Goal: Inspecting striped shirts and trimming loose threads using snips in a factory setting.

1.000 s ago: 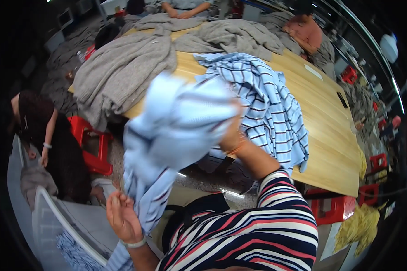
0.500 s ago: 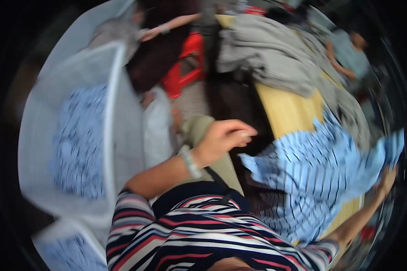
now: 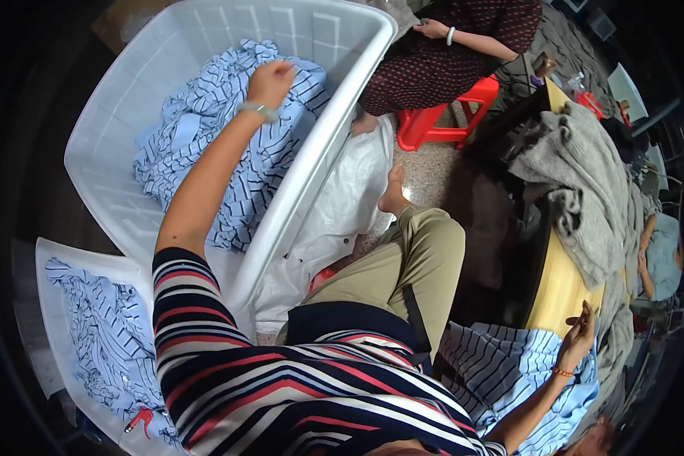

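Observation:
My left hand (image 3: 269, 85) reaches into the large white plastic bin (image 3: 91, 148), over a heap of light-blue cloth pieces with dark stripes (image 3: 197, 121). Its fingers are curled against the heap; whether cloth is caught in them is hidden. On the right, my right hand (image 3: 580, 338) is raised with fingers stretched, just above the edge of a striped blue garment (image 3: 501, 361). That garment lies spread at the near end of the wooden table (image 3: 566, 292), partly under my right forearm.
A second white bin (image 3: 45, 262) at lower left holds more striped cloth and a red-handled tool (image 3: 140, 420). Grey knit fabric (image 3: 585, 182) covers much of the table. A person in a dotted dark garment (image 3: 425, 72) sits by a red stool (image 3: 441, 121). White sheeting (image 3: 349, 190) lies beside the bin.
My left hand has moved from over my lap into the large bin. My right hand has let go of the striped garment it held out to the right. The view has swung left.

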`<state>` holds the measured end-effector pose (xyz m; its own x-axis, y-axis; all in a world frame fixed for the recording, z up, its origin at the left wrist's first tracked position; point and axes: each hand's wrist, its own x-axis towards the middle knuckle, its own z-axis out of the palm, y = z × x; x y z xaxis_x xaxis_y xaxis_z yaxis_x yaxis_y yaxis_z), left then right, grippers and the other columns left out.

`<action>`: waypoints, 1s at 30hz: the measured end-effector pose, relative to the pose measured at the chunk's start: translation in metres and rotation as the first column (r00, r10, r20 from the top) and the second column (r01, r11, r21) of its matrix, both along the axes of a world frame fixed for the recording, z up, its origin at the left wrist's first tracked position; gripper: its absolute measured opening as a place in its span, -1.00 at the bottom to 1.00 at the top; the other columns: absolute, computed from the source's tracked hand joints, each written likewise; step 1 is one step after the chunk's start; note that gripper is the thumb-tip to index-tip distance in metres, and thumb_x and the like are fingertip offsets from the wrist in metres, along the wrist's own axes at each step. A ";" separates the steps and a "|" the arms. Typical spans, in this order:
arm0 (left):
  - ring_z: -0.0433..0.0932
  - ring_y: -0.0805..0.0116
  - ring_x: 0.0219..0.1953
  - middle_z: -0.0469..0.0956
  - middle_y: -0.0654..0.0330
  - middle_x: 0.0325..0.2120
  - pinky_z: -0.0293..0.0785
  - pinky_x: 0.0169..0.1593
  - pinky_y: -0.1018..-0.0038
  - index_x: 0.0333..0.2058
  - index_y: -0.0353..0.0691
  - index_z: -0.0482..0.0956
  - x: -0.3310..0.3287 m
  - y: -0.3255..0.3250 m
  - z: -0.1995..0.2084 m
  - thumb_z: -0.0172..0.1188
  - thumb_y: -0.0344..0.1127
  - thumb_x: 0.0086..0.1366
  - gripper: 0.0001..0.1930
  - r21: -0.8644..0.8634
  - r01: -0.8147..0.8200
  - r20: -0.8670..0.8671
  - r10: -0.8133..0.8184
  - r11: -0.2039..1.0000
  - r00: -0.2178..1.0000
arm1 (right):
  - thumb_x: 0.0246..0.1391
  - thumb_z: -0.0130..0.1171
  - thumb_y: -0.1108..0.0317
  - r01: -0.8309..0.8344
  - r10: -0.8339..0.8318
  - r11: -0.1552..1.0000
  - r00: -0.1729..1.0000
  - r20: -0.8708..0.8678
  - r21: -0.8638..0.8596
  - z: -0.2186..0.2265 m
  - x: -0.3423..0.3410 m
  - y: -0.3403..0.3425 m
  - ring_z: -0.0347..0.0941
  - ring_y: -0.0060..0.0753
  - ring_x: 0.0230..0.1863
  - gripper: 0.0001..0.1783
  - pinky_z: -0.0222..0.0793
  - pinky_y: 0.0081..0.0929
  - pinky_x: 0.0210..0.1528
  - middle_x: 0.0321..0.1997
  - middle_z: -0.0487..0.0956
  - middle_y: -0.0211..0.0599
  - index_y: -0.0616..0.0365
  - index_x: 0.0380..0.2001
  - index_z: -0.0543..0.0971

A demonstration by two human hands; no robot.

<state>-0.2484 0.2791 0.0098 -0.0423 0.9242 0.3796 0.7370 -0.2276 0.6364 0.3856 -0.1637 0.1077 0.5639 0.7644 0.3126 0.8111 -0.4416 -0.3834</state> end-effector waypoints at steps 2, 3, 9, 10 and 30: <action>0.60 0.08 -0.06 0.62 -0.03 -0.10 0.49 0.04 0.31 -0.04 -0.28 0.59 -0.063 -0.012 -0.072 0.35 0.08 0.11 -0.41 -0.288 -0.191 -0.266 0.114 0.939 0.957 | 0.34 -0.10 0.42 -0.038 0.039 0.998 0.999 0.024 -0.046 -0.005 -0.018 0.020 0.45 -0.58 -0.48 -0.67 0.39 -0.54 -0.29 -0.59 0.52 -0.30 0.15 0.09 0.52; 0.48 0.00 0.10 0.53 -0.09 0.02 0.40 0.17 0.22 0.04 -0.25 0.52 -0.079 -0.026 -0.108 0.37 0.16 0.01 -0.28 -0.379 -0.233 -0.330 0.105 0.896 0.938 | 0.34 -0.10 0.43 -0.025 0.029 0.995 0.999 0.039 -0.095 -0.006 -0.025 0.028 0.46 -0.58 -0.49 -0.68 0.38 -0.54 -0.30 -0.59 0.53 -0.28 0.15 0.08 0.52; 0.43 0.00 0.15 0.51 0.05 0.06 0.34 0.18 0.14 0.06 -0.01 0.51 -0.073 -0.085 -0.230 0.43 0.03 -0.03 -0.35 -0.436 -0.340 -0.504 0.087 0.833 0.859 | 0.25 -0.07 0.57 -0.071 0.098 0.978 0.987 0.126 -0.198 -0.008 -0.051 0.057 0.59 -0.49 -0.40 -0.65 0.45 -0.49 -0.22 -0.60 0.56 -0.23 0.17 0.06 0.53; 0.43 0.00 0.15 0.51 0.05 0.06 0.34 0.18 0.14 0.06 -0.01 0.51 -0.072 -0.082 -0.236 0.43 0.03 -0.03 -0.35 -0.454 -0.336 -0.491 0.083 0.825 0.867 | 0.20 -0.07 0.63 -0.135 0.157 0.976 0.980 0.119 -0.172 -0.007 -0.054 0.061 0.62 -0.46 -0.36 -0.62 0.47 -0.47 -0.17 -0.60 0.57 -0.22 0.18 0.06 0.53; 0.51 0.46 -0.35 0.51 0.26 -0.39 0.47 -0.25 0.46 -0.26 -0.23 0.43 0.172 -0.182 0.095 0.33 -0.46 0.08 -0.72 0.291 0.723 0.510 -0.741 0.627 0.437 | 0.38 -0.08 0.21 -0.371 0.332 0.918 0.529 -0.781 0.139 -0.020 -0.148 0.118 0.12 -0.86 -0.68 -0.61 -0.02 -0.77 -0.63 -0.55 0.54 -0.44 0.28 0.04 0.52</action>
